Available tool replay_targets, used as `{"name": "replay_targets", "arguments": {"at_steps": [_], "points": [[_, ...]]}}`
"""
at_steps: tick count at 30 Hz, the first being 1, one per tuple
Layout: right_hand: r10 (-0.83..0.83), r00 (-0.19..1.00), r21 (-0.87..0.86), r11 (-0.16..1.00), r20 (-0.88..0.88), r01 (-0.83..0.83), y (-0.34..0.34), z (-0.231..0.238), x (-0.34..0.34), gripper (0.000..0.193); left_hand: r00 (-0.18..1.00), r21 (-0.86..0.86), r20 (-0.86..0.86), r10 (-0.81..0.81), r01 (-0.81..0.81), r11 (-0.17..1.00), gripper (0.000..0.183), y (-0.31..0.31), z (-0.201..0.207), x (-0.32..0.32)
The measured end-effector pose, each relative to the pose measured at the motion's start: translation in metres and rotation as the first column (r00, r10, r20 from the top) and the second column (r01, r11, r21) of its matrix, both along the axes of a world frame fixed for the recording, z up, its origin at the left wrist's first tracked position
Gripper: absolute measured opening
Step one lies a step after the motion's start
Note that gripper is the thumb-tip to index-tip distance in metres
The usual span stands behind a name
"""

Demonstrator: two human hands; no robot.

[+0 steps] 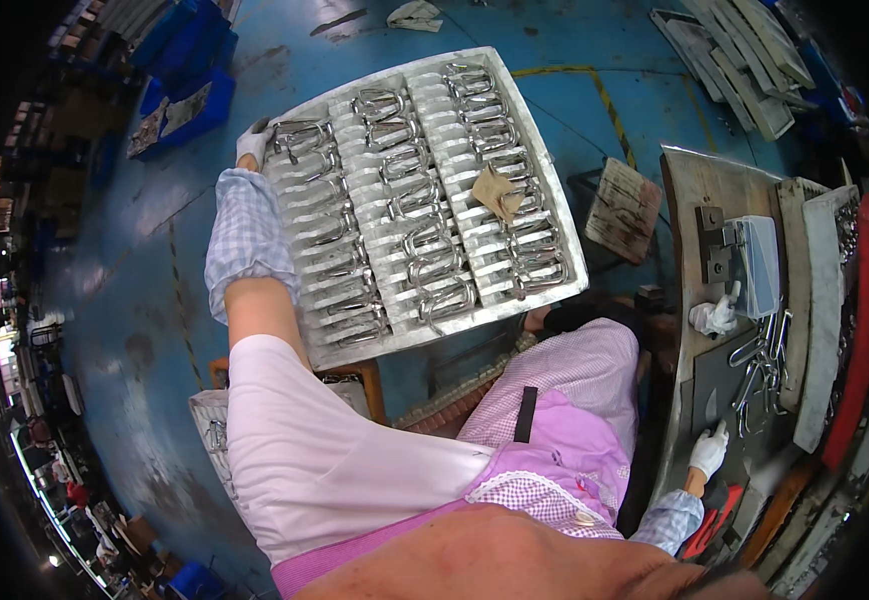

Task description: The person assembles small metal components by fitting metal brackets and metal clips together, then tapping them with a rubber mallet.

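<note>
White-gloved left hand is gripping the upper-left edge of a white ridged foam tray, which is lying left of the worktop. White-gloved right hand is resting on the worktop; cannot tell whether it is holding anything. Risk, judged: uneven one-handed pull could be tipping the tray, its support being mostly hidden, spilling shiny bent-metal loops. Worktop is carrying a dark grey mat and clear plastic box; stained blue floor is extending beyond.

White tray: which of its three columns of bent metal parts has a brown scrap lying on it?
The right-hand column: the brown scrap lies across its metal parts, while the left column and middle column show none.
</note>
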State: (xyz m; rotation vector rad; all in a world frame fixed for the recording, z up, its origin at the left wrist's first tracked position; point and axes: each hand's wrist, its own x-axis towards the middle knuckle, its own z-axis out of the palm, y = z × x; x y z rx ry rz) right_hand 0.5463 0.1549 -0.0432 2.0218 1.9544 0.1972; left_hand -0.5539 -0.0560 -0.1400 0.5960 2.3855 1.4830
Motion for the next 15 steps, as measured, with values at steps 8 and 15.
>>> {"name": "replay_targets", "arguments": {"at_steps": [8,15], "points": [[0.307,0.952,0.065,0.95,-0.009,-0.306,0.006,-0.04,0.058,0.049,0.749,-0.11,-0.458,0.479,-0.582,0.805,0.029,-0.014,0.011,0.034],[-0.016,0.948,-0.248,0.966,-0.318,-0.067,0.033,0.043,-0.017,0.041,0.949,0.216,-0.31,-0.059,0.131,0.967,0.031,0.07,0.141,0.291]]}}
